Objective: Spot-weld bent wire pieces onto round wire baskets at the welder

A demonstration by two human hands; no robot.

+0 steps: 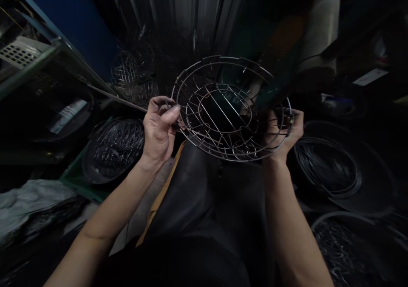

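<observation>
A round wire basket [219, 131] of bare metal is held up in front of me, tilted so that its rings and crossbars show. My left hand [160, 128] grips its rim on the left, with the thumb over the wire. On the opposite side my right hand [285, 132] is closed around the rim; part of it shows through the wires. Below the basket are my dark-clothed legs, with a yellow-orange strip [162, 195] beside them.
At left, a dark tub of wire pieces [114, 151] stands in a green crate [75, 178]. Coiled wire [328, 168] lies in a round container at right, above another tub of small metal parts [338, 249]. More wire baskets [130, 77] are piled behind, near a pale pipe [323, 23].
</observation>
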